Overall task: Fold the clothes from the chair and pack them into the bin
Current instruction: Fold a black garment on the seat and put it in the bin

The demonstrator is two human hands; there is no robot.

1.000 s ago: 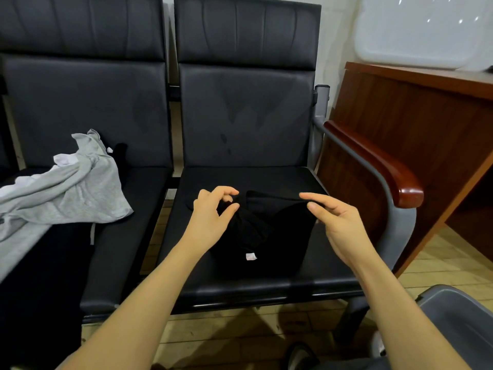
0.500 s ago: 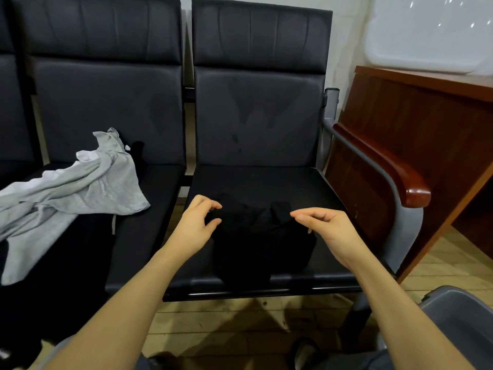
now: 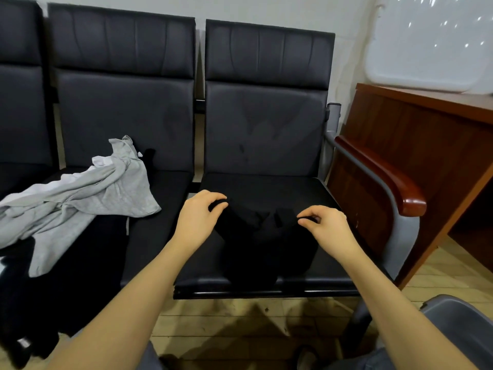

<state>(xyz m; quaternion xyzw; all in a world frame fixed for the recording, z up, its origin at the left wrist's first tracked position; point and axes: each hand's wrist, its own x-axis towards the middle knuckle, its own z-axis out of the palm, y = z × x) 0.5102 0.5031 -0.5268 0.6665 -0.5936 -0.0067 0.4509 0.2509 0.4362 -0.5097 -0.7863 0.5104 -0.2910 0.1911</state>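
Lowered, left hand point(image 3: 198, 218) and right hand point(image 3: 326, 225) pinch black garment point(image 3: 266, 244).

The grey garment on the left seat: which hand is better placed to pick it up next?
Probably the left hand: it is nearer the grey garment. Both it and the right hand pinch the black garment.

Wooden desk point(image 3: 416, 134) beside tiled floor point(image 3: 240, 329)

You have a black garment point(image 3: 266, 241) lying bunched on the right chair seat point(image 3: 306, 193); a crumpled grey garment point(image 3: 88, 198) sprawls over dark clothes point(image 3: 80, 263) on the neighbouring seat; a grey bin's point(image 3: 464, 329) rim shows at lower right.
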